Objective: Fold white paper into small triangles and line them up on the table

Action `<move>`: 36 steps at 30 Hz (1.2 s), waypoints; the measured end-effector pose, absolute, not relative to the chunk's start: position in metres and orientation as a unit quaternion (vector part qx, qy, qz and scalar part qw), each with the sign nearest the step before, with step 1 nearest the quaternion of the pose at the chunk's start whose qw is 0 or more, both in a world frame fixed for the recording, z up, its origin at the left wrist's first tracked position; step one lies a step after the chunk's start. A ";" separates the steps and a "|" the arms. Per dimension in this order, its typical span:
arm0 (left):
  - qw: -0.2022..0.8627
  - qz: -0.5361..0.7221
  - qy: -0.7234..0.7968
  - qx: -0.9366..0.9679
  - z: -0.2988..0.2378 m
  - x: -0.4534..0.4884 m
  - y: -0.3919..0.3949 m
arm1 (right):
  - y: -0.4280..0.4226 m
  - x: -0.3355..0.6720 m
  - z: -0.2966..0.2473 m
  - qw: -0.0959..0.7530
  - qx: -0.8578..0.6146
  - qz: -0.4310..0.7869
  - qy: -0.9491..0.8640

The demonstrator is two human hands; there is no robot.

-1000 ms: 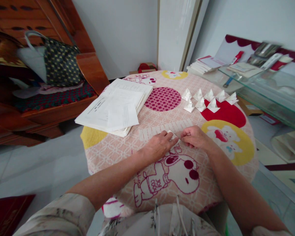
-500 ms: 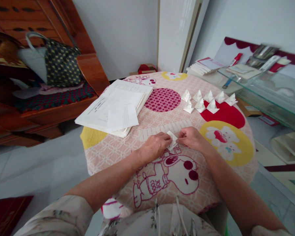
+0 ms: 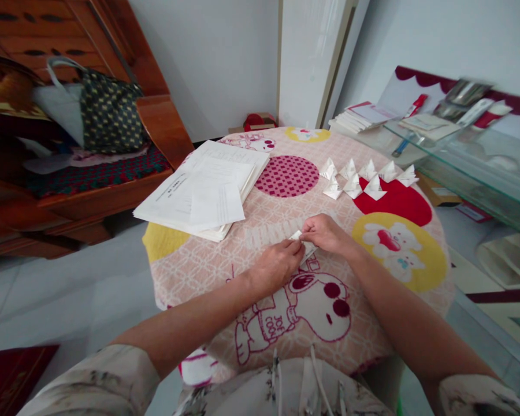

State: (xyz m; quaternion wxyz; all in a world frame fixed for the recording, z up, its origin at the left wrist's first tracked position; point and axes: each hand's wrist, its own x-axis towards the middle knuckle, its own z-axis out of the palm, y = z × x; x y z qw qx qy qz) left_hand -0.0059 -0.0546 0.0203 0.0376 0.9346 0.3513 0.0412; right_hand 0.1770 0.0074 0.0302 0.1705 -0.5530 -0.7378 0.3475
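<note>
A small folded paper (image 3: 311, 249) is located between the two hands, just above the tablecloth (image 3: 216, 260) or touching it; the exact contact cannot be told. The left hand (image 3: 278, 264) is narrow, with its fingers together and their tips on the left part of the small folded paper; its thumb is hard to make out. The right hand (image 3: 323, 232) is also narrow, with thumb and forefinger pinching the far edge of the same paper, close to the left fingertips. The fold itself is partly hidden by the fingers. Beyond the right hand and to its right, eight pointed paper shapes (image 3: 374, 188) stand in two rows: five in the far row, three in the near row. Beyond the left hand and to its left lies a paper stack (image 3: 169, 199), with a loose sheet (image 3: 216, 205) on top. A printed cartoon dog (image 3: 320, 306) is on the cloth, on the near side of the hands. Well to the right of the right hand is a glass shelf (image 3: 472, 185).
</note>
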 end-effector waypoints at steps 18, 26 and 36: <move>-0.006 0.077 0.333 0.940 0.014 -0.006 -0.058 | 0.000 0.171 0.029 0.145 -0.566 0.260 -0.769; 0.031 0.126 0.323 0.937 0.010 -0.009 -0.055 | 0.003 0.171 0.025 0.150 -0.582 0.261 -0.755; 0.056 0.113 0.341 0.932 0.008 -0.011 -0.052 | 0.007 0.171 0.022 0.142 -0.598 0.261 -0.744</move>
